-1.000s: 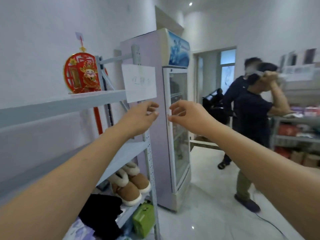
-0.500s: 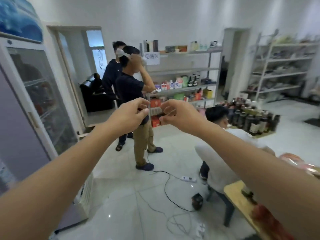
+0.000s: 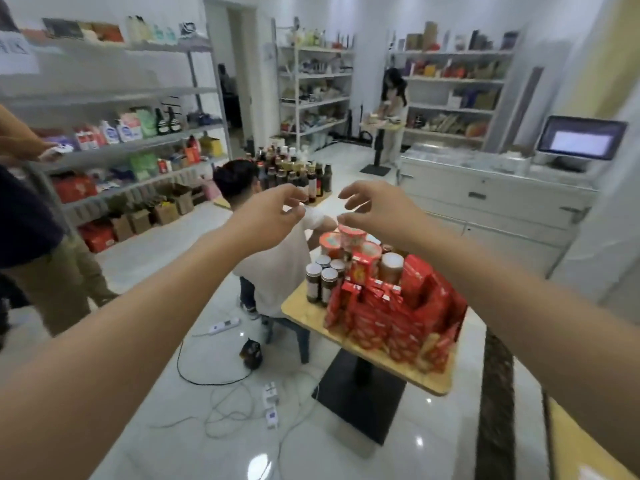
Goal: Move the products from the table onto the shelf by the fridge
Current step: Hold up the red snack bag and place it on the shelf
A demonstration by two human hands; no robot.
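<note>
A small wooden table (image 3: 304,315) on a black pedestal stands ahead and to the right. It carries several red boxes (image 3: 391,313), several dark jars (image 3: 320,280) with pale lids and red round tubs (image 3: 351,237). My left hand (image 3: 266,214) and my right hand (image 3: 375,211) are stretched out in front of me at chest height, above and short of the table. Both hold nothing, their fingers loosely curled. The fridge and its shelf are out of view.
A person in white (image 3: 277,258) sits on a stool at the table's left side. Cables and power strips (image 3: 270,403) lie on the floor before the table. Another person (image 3: 41,244) stands at the left. Stocked shelves (image 3: 131,133) line the walls; a counter (image 3: 491,188) stands right.
My view has swung right, from the shelf and fridge across the room to the table. Both hands stayed raised and empty, their fingers a little more spread now.
</note>
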